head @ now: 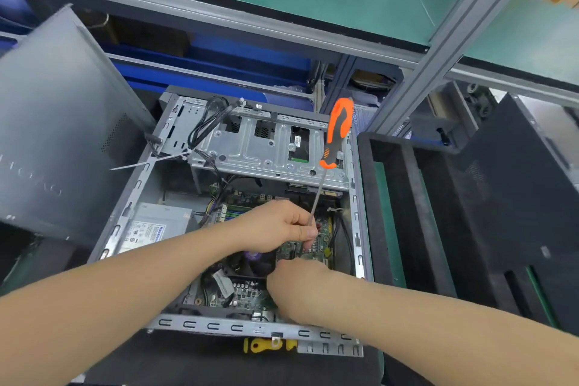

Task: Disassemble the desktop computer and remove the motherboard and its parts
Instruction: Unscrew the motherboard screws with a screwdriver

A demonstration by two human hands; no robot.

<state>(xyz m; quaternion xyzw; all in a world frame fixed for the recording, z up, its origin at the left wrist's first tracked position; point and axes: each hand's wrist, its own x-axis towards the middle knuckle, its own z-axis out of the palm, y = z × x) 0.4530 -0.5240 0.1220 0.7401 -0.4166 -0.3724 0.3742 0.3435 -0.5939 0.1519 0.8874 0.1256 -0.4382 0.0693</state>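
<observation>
— Where the computer case (219,326) has its rim closest to us, we see a yellow-handled tool (264,345) lying partly under it. Just past that, our right hand (297,288) reaches down onto the motherboard (247,291) beside the fan (253,260).

— We cannot tell whether it grips anything; its fingertips are hidden.

— Further in, our left hand (275,226) pinches the shaft of the screwdriver (336,131), with the orange handle tilted up before the drive cage (260,147).

— The board lies directly beneath both our hands.
</observation>
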